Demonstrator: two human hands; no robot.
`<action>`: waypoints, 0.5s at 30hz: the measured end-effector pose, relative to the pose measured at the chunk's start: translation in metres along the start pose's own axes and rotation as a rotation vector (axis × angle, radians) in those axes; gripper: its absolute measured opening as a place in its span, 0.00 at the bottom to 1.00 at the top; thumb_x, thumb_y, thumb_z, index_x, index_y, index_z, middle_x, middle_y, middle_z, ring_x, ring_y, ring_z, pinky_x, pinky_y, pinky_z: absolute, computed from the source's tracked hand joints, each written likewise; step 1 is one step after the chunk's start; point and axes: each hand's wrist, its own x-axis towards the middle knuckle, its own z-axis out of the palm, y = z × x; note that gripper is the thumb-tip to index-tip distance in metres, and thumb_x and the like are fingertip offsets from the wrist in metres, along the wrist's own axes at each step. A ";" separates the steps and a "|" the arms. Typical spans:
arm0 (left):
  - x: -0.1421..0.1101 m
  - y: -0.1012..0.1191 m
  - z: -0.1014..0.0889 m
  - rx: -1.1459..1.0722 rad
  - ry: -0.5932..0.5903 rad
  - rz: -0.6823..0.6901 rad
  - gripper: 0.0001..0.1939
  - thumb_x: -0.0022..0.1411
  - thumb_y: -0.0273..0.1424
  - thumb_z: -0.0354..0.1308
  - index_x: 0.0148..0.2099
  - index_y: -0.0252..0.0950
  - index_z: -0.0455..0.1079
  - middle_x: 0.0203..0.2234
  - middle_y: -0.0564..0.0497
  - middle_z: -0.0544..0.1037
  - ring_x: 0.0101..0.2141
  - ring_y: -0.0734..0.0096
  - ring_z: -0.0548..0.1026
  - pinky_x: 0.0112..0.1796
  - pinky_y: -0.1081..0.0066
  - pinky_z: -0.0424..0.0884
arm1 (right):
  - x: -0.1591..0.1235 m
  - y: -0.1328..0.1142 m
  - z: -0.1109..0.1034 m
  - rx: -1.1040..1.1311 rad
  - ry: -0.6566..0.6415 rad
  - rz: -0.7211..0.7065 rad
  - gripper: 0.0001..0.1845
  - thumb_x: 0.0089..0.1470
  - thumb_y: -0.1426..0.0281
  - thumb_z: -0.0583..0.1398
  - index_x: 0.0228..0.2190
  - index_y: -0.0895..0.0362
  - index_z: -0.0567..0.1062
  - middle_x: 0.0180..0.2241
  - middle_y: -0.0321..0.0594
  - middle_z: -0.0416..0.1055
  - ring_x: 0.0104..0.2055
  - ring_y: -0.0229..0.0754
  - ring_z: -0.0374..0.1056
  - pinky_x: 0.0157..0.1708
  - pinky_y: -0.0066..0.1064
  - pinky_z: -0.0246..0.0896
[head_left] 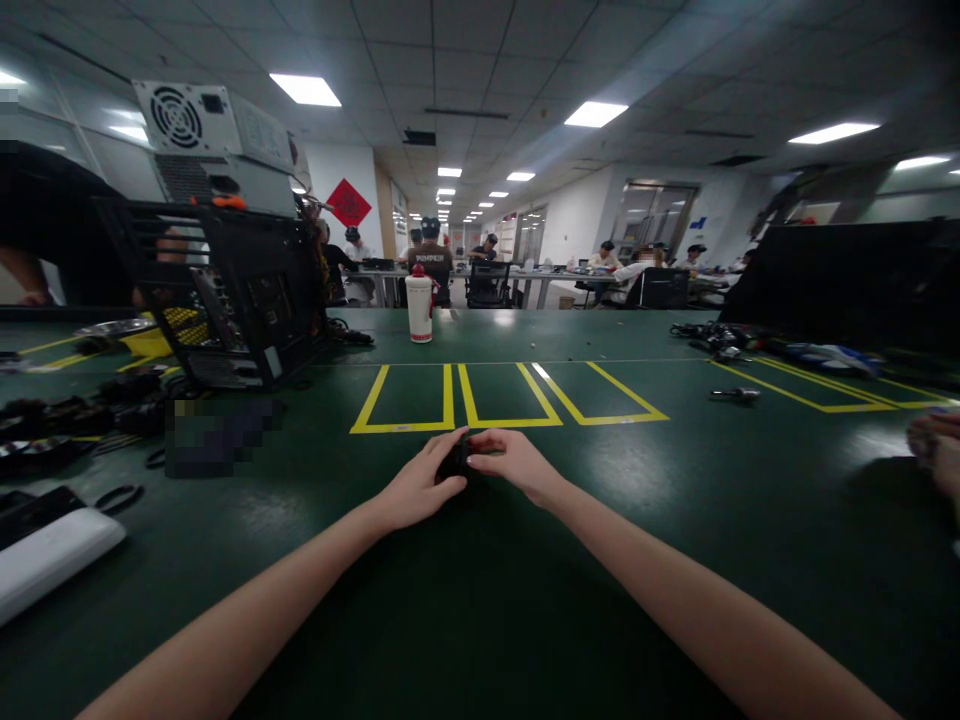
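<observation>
My left hand (pixel 424 482) and my right hand (pixel 516 462) meet in front of me, low over the green table (pixel 465 590). Between their fingertips is a small black object (pixel 459 458), mostly covered by the fingers, so its kind does not show. The left fingers and thumb curve around its left side. From the right, my right thumb and forefinger pinch at it. Just beyond the hands, yellow tape outlines (pixel 510 424) mark three boxes on the tabletop.
A white bottle (pixel 420 310) with a red lid stands at the back. On the left are an open computer case (pixel 255 290), a power supply (pixel 217 125) on top, cables (pixel 90 400) and a white object (pixel 56 560). A metal tool piece (pixel 735 396) lies right. Another person's hand (pixel 941 450) rests at the right edge.
</observation>
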 end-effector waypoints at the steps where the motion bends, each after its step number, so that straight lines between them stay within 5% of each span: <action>1: -0.004 -0.001 -0.001 -0.020 -0.007 0.027 0.29 0.57 0.31 0.47 0.58 0.43 0.41 0.55 0.51 0.53 0.54 0.68 0.54 0.53 0.64 0.52 | -0.004 0.000 0.001 -0.007 -0.003 -0.044 0.17 0.41 0.72 0.61 0.37 0.58 0.70 0.39 0.41 0.69 0.41 0.41 0.66 0.45 0.39 0.60; 7: -0.018 -0.008 0.003 -0.045 0.045 0.053 0.32 0.57 0.26 0.48 0.59 0.45 0.37 0.56 0.51 0.51 0.55 0.66 0.53 0.53 0.60 0.52 | -0.025 0.001 0.009 0.077 -0.030 -0.127 0.18 0.43 0.74 0.59 0.40 0.57 0.67 0.40 0.40 0.68 0.45 0.41 0.64 0.46 0.38 0.58; 11: -0.018 -0.012 0.008 -0.090 0.174 -0.006 0.27 0.53 0.26 0.53 0.54 0.42 0.49 0.49 0.48 0.59 0.41 0.67 0.68 0.41 0.62 0.67 | -0.025 0.005 0.010 0.101 -0.017 -0.124 0.19 0.41 0.73 0.60 0.39 0.58 0.67 0.38 0.40 0.69 0.44 0.41 0.65 0.46 0.38 0.58; 15: -0.017 -0.012 0.007 -0.075 0.249 -0.047 0.17 0.52 0.29 0.55 0.45 0.39 0.58 0.42 0.50 0.60 0.32 0.74 0.68 0.32 0.70 0.70 | -0.025 0.009 0.010 0.104 -0.018 -0.151 0.20 0.41 0.73 0.60 0.40 0.58 0.66 0.37 0.40 0.69 0.42 0.41 0.66 0.46 0.38 0.58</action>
